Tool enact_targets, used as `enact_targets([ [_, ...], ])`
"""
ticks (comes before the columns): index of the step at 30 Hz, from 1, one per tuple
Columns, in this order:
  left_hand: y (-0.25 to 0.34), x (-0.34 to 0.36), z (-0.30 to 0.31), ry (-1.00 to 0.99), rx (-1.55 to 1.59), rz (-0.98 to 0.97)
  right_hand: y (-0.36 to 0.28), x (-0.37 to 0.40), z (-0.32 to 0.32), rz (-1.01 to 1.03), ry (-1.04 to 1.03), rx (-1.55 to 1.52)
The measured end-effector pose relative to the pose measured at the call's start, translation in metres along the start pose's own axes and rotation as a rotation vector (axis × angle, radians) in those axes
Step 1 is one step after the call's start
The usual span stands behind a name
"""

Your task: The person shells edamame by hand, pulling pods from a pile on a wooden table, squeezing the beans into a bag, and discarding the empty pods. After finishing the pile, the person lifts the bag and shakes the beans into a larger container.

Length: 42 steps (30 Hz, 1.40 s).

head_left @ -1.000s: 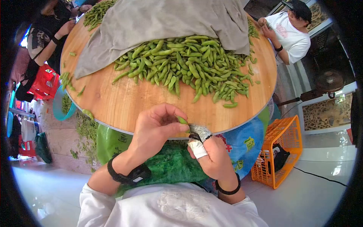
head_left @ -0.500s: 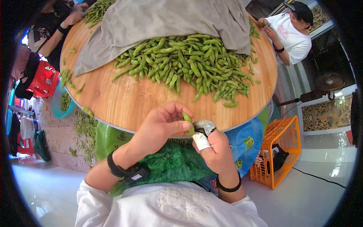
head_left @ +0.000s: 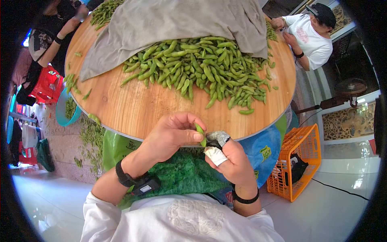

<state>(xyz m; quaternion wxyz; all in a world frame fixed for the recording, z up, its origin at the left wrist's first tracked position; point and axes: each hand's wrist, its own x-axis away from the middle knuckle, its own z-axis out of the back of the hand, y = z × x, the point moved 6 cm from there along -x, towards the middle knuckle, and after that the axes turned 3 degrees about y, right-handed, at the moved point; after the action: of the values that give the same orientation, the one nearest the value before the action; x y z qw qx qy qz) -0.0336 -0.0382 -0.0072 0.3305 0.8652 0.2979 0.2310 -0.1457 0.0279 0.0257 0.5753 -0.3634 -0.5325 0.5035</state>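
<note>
Pinching a green pod (head_left: pixel 199 131) between thumb and forefinger, the left hand (head_left: pixel 165 135) holds it tilted, its lower end just beside the tips of the right hand (head_left: pixel 235 160). Those right fingers curl close together, one under a white wrap (head_left: pixel 217 156), another under a silvery wrap (head_left: pixel 220 137); whether they grip anything, I cannot tell. A light left pinch, leaving the pod's lower end exposed toward the right fingers, seems steadiest. Beyond the fingertips spreads the wooden table (head_left: pixel 129 107), then the pod pile (head_left: pixel 205 70), partly under a grey cloth (head_left: pixel 173 22).
</note>
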Motion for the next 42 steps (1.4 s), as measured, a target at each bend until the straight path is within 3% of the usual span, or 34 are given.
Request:
enact_targets([
  [2,0.001,-0.001,0.0,0.034,-0.108,-0.034,-0.006,-0.002,0.0,0.239,0.103,0.295],
  [6,0.002,-0.002,0.003,-0.011,-0.27,-0.149,0.001,0.002,-0.003,0.232,0.172,0.403],
  [8,-0.012,-0.003,0.006,-0.136,0.059,0.055,0.002,0.001,-0.007,0.029,0.005,-0.011],
  [9,-0.01,-0.002,0.005,-0.136,0.058,0.055,0.001,0.002,-0.005,0.03,0.005,-0.012],
  [11,-0.012,0.003,-0.004,-0.189,0.211,0.184,0.002,0.005,-0.012,-0.059,-0.162,-0.429],
  [15,-0.019,0.003,-0.005,-0.247,0.255,0.2,0.005,0.002,-0.013,-0.075,-0.247,-0.543],
  [18,-0.013,0.004,-0.013,-0.296,0.286,0.092,0.007,0.001,-0.011,-0.077,-0.229,-0.589],
  [20,-0.012,0.003,-0.01,-0.085,0.28,0.142,0.015,-0.002,-0.004,-0.094,-0.043,-0.363],
  [21,-0.014,0.001,-0.01,-0.086,0.279,0.139,0.017,-0.003,-0.008,-0.091,-0.045,-0.361],
  [23,-0.008,-0.002,-0.003,0.035,-0.156,-0.103,-0.011,0.006,-0.001,0.41,0.404,0.636],
  [24,-0.003,0.0,-0.004,0.13,-0.387,-0.204,-0.015,0.009,-0.006,0.296,0.363,0.704],
  [29,0.0,0.009,-0.016,0.113,-0.469,-0.026,-0.017,0.013,-0.001,0.286,0.319,0.546],
  [33,-0.005,0.01,-0.015,0.091,-0.387,0.002,0.002,0.012,0.011,0.085,0.186,0.188],
  [35,-0.01,0.01,-0.01,0.083,-0.229,0.07,0.022,0.012,0.007,-0.162,0.083,-0.347],
  [37,-0.016,0.01,-0.009,0.071,-0.069,0.136,0.026,0.011,0.008,-0.18,0.066,-0.393],
  [39,-0.012,0.01,-0.005,0.115,-0.345,0.042,0.027,0.01,0.004,-0.201,0.048,-0.438],
  [40,-0.012,0.01,-0.005,0.116,-0.345,0.042,0.014,0.007,0.011,-0.004,0.219,-0.169],
  [41,-0.004,0.012,-0.005,0.159,-0.547,-0.086,0.0,0.01,0.016,0.194,0.385,0.102],
  [42,0.004,0.014,-0.008,0.199,-0.749,-0.214,0.0,0.008,0.019,0.192,0.387,0.101],
])
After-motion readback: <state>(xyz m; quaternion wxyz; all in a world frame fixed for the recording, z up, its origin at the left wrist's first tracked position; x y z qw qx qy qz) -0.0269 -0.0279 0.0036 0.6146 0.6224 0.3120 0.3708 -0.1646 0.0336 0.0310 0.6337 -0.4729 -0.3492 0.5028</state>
